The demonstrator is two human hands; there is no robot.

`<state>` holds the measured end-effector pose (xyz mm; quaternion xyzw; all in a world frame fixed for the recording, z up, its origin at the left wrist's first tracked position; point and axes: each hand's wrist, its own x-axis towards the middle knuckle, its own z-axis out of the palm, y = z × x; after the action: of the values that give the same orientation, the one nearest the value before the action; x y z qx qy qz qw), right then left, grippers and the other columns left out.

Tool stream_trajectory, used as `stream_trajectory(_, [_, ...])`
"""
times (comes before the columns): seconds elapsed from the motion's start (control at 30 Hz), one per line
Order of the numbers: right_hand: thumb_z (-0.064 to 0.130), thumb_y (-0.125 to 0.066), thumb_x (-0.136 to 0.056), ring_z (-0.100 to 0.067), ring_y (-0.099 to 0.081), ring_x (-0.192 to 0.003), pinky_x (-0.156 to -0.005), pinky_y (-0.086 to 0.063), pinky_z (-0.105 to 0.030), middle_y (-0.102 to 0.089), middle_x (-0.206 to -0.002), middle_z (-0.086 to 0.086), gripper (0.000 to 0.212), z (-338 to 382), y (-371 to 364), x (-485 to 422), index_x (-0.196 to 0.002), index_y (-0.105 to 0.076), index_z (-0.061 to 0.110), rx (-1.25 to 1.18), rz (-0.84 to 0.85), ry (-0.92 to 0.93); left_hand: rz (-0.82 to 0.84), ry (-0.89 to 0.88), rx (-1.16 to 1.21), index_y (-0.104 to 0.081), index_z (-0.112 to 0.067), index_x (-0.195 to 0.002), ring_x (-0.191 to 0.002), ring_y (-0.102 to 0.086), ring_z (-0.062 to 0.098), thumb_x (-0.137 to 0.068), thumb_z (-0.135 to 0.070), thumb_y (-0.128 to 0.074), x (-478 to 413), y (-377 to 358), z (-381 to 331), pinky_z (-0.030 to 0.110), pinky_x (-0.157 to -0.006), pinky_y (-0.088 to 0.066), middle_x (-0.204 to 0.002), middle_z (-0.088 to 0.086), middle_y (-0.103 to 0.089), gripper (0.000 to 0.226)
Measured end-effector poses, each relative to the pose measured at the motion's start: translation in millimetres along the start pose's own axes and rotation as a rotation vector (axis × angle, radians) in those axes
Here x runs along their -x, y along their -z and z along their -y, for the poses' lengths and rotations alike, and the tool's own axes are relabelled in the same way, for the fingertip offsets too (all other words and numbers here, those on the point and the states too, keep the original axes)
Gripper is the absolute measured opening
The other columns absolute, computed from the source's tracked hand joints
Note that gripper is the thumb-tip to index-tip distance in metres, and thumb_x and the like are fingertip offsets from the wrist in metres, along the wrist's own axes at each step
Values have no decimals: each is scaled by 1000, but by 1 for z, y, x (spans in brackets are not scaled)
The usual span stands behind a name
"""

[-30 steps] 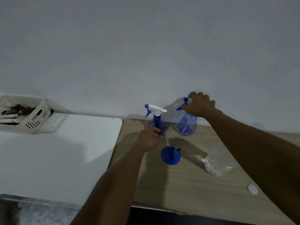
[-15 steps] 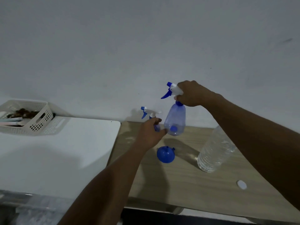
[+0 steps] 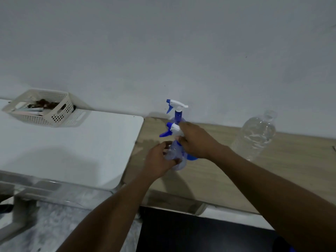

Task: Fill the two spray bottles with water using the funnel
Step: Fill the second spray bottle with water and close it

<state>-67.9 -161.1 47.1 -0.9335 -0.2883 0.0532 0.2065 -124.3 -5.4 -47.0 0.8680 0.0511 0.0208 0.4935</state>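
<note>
spray bottle (image 3: 175, 151) | right hand (image 3: 196, 140) grips neck | left hand (image 3: 158, 160) seemingly cups body

You have no text, label, brand, number or sign to read here. The nearer spray bottle (image 3: 173, 153), the second spray bottle (image 3: 177, 115) just behind it, the water bottle (image 3: 258, 135) to its right and the basket (image 3: 60, 113) well to its left show no legible print; the view is dim and soft.
</note>
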Motion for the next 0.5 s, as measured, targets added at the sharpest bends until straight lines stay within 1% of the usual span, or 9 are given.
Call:
stream_trajectory(0.07, [14, -54, -92, -31, -58, -92, -74, -48, -38, -60, -110, -14, 22, 1, -17, 9, -113, -51, 9, 9, 14, 11, 7, 34, -9, -63, -25, -124, -94, -66, 7, -67, -34, -91, 8, -7, 14, 19, -77, -50, -105, -14, -66, 64])
stream_trajectory(0.1, [16, -55, -92, -29, -58, -89, -73, -47, -37, -60, -108, -12, 20, 1, -25, 14, -110, -50, 11, 22, 8, 16, 11, 37, -22, -64, -24, -123, -95, -67, 9, -67, -35, -91, 11, -10, 19, 20, -79, -50, -106, -13, -67, 63])
stream_trajectory(0.13, [21, -58, -93, -25, -57, -88, -71, -47, -36, -59, -105, -9, 20, 0, -33, 18, -109, -48, 14, 37, -10, 18, 15, 33, -38, -65, -23, -121, -95, -67, 8, -68, -38, -90, 13, -12, 24, 21, -80, -51, -106, -12, -68, 60])
stream_trajectory(0.2, [35, -61, -93, -19, -53, -85, -70, -46, -31, -56, -101, -3, 28, -3, -47, 25, -110, -44, 21, 97, -74, 6, 8, 36, -48, -66, -25, -118, -93, -67, 4, -70, -47, -86, 17, -16, 31, 25, -82, -56, -105, -12, -70, 56])
stream_trajectory(0.27, [40, -62, -92, -17, -48, -83, -69, -42, -30, -57, -101, -3, 33, -5, -55, 26, -112, -44, 21, 160, -143, -12, 1, 57, -53, -66, -26, -118, -91, -67, 4, -74, -53, -81, 17, -21, 34, 30, -84, -58, -107, -12, -70, 53])
stream_trajectory(0.33, [33, -64, -93, -17, -46, -84, -71, -37, -28, -60, -105, -7, 33, -4, -56, 26, -114, -46, 16, 116, -158, -33, 8, 64, -73, -65, -26, -120, -93, -66, 5, -80, -53, -77, 17, -24, 35, 32, -87, -58, -110, -11, -70, 50])
stream_trajectory(0.4, [25, -64, -93, -16, -46, -87, -73, -35, -26, -60, -108, -9, 30, -3, -56, 27, -114, -47, 13, 4, -145, -12, 7, 56, -60, -64, -26, -121, -95, -66, 5, -81, -53, -76, 17, -27, 37, 34, -88, -58, -111, -12, -70, 50])
stream_trajectory(0.5, [21, -66, -93, -15, -47, -89, -75, -36, -25, -58, -110, -8, 31, -4, -53, 29, -117, -48, 13, -83, -114, 17, -2, 33, -27, -63, -28, -123, -97, -67, 2, -70, -54, -81, 18, -28, 42, 34, -87, -59, -111, -14, -70, 61])
